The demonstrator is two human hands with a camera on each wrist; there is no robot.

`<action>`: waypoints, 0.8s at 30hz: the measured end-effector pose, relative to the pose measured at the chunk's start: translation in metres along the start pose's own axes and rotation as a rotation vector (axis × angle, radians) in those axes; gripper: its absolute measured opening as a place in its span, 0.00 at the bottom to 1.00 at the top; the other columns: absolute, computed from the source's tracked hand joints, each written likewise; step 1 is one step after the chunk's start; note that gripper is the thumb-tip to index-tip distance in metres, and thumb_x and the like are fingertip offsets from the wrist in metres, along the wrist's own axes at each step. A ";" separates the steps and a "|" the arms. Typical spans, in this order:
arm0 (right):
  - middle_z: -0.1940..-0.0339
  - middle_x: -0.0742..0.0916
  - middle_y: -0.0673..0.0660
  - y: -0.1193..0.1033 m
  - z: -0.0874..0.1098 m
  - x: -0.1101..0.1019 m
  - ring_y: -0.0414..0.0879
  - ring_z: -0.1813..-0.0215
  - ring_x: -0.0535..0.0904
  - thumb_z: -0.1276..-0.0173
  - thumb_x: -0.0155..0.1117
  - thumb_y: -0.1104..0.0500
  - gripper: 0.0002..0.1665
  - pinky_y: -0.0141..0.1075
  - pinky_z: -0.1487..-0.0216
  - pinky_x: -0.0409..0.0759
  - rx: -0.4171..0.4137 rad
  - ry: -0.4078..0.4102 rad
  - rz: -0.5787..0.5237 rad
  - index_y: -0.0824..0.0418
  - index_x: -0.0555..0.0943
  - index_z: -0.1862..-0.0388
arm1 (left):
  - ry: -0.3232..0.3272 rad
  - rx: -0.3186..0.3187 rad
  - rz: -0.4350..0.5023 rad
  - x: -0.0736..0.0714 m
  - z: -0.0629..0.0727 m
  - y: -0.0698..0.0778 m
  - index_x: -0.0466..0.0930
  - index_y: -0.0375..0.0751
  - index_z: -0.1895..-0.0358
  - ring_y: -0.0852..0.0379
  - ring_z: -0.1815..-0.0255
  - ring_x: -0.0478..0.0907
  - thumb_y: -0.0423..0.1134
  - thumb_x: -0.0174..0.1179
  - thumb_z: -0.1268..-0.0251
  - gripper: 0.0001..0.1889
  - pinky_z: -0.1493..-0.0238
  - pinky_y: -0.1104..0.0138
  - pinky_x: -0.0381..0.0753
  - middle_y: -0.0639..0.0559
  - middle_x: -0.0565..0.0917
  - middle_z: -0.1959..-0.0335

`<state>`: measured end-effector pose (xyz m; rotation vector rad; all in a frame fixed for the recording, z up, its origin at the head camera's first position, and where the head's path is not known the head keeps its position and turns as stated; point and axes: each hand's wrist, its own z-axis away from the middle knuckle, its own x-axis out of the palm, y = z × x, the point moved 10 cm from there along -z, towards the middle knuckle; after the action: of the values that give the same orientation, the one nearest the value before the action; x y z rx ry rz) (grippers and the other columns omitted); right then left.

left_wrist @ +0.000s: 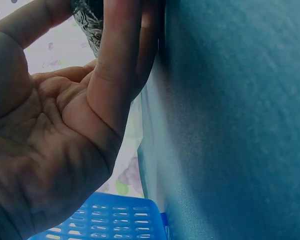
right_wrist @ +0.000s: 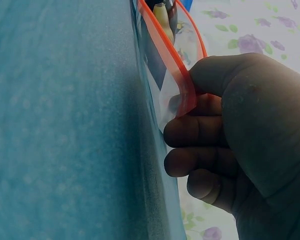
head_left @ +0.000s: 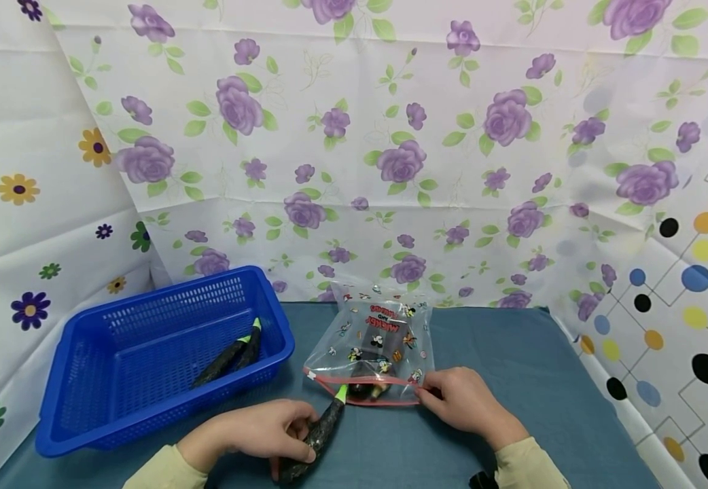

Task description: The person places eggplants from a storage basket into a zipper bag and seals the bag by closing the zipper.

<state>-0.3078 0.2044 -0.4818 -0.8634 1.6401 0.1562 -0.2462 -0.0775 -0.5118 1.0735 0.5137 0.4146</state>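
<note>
My left hand [head_left: 271, 429] grips a dark, rough-skinned cucumber [head_left: 329, 422] between thumb and fingers, low over the table. Its bright green tip points at the mouth of a clear zip bag [head_left: 338, 350] with cartoon prints and a red-edged opening. With thumb and index finger my right hand [head_left: 465, 402] pinches the right corner of that opening, the other fingers curled below, as the right wrist view shows. Inside the bag lie dark items, one with a pale yellowish end [right_wrist: 162, 20]; their kind is partly hidden. In the left wrist view only a wrinkled end of the cucumber [left_wrist: 89, 25] shows.
A blue perforated basket [head_left: 164, 339] stands on the left of the teal-covered table [head_left: 501, 360], with two more dark green-tipped cucumbers [head_left: 222, 360] at its right end. Flowered sheets [head_left: 342, 170] hang behind; a dotted sheet [head_left: 696, 326] borders the right.
</note>
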 end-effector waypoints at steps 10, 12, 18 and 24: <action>0.81 0.76 0.32 0.000 0.000 0.000 0.29 0.81 0.67 0.19 0.73 0.55 0.18 0.31 0.77 0.68 0.000 -0.003 -0.008 0.39 0.83 0.73 | 0.081 -0.025 0.015 -0.008 -0.004 0.002 0.77 0.34 0.31 0.49 0.66 0.87 0.36 0.68 0.22 0.23 0.78 0.65 0.88 0.42 0.86 0.58; 0.81 0.76 0.32 0.000 -0.001 0.000 0.29 0.81 0.67 0.19 0.73 0.55 0.18 0.31 0.77 0.68 -0.003 -0.005 -0.012 0.40 0.84 0.72 | 0.104 -0.028 0.022 -0.010 -0.005 0.001 0.77 0.33 0.31 0.49 0.68 0.87 0.37 0.68 0.22 0.23 0.78 0.64 0.88 0.42 0.86 0.59; 0.81 0.77 0.32 -0.001 -0.001 -0.001 0.29 0.81 0.68 0.19 0.73 0.55 0.18 0.31 0.76 0.69 -0.006 -0.010 -0.018 0.40 0.84 0.72 | 0.153 -0.058 0.056 -0.013 -0.007 -0.005 0.76 0.32 0.29 0.49 0.70 0.87 0.39 0.68 0.20 0.24 0.79 0.64 0.87 0.40 0.86 0.57; 0.81 0.76 0.32 -0.001 0.000 0.000 0.29 0.81 0.67 0.19 0.73 0.55 0.18 0.31 0.77 0.67 -0.006 -0.009 -0.014 0.40 0.83 0.73 | 0.165 -0.073 0.081 -0.013 -0.007 -0.006 0.74 0.30 0.25 0.52 0.75 0.87 0.41 0.68 0.20 0.28 0.81 0.66 0.85 0.39 0.86 0.57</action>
<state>-0.3076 0.2039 -0.4817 -0.8775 1.6258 0.1543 -0.2600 -0.0821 -0.5169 0.9972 0.5980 0.5926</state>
